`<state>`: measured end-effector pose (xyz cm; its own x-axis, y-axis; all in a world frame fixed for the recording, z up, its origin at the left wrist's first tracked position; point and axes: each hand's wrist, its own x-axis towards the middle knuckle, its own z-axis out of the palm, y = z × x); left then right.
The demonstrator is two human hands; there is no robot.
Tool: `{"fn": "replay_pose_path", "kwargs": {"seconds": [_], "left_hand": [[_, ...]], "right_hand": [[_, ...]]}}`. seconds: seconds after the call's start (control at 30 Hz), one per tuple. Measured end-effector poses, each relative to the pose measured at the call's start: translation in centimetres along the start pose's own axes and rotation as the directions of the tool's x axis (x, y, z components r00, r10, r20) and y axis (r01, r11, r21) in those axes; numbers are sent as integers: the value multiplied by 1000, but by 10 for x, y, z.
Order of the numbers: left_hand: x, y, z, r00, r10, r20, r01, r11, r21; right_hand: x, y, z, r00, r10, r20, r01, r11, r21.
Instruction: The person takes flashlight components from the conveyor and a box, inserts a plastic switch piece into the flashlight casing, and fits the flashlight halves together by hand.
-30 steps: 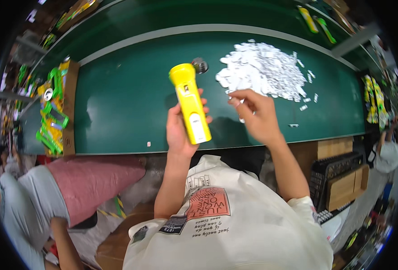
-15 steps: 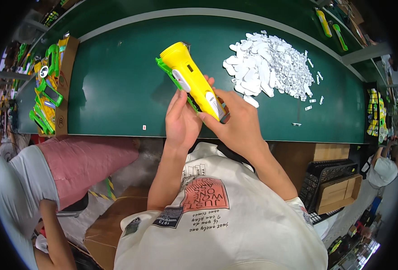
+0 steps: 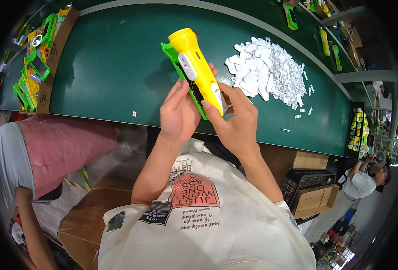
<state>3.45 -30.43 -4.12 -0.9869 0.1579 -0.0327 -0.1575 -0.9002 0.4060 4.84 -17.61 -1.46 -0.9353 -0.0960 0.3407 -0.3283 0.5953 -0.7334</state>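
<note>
Held above the near edge of the green table is a yellow flashlight (image 3: pixel 202 60), its wide round head pointing away from me. On its body sit a white slide switch piece (image 3: pixel 186 67) and another white piece (image 3: pixel 217 93) near the tail. A green casing part (image 3: pixel 176 65) runs along its left side, with a dark gap between it and the yellow body. My left hand (image 3: pixel 177 117) supports the flashlight from below and left, thumb on the green part. My right hand (image 3: pixel 238 114) grips the tail end, thumb on the near side.
A heap of small white plastic parts (image 3: pixel 271 67) lies at the right of the table (image 3: pixel 104 58). A carton (image 3: pixel 57 58) of yellow and green flashlight parts stands at the left. A co-worker's pink-covered lap (image 3: pixel 68 153) is at my left. Black crates (image 3: pixel 304 180) stand below the table at right.
The green part now stands farther off the yellow body, with a wider gap between them. My view has turned to the right; both hands keep their hold.
</note>
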Motion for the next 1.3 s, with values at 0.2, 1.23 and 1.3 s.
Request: {"fn": "replay_pose_path", "kwargs": {"seconds": [0.2,1.23,1.3], "left_hand": [[-2,6,-1,997,54,55,-60,990,125],[-11,7,-16,887,429,172,-296,242,924],[-8,-5,-42,932,349,95,-200,281,939]], "right_hand": [[3,-4,4,999,-36,0,36,999,16],[4,18,5,918,28,396,-136,959,248],[3,35,16,879,79,470,-241,924,296]]}}
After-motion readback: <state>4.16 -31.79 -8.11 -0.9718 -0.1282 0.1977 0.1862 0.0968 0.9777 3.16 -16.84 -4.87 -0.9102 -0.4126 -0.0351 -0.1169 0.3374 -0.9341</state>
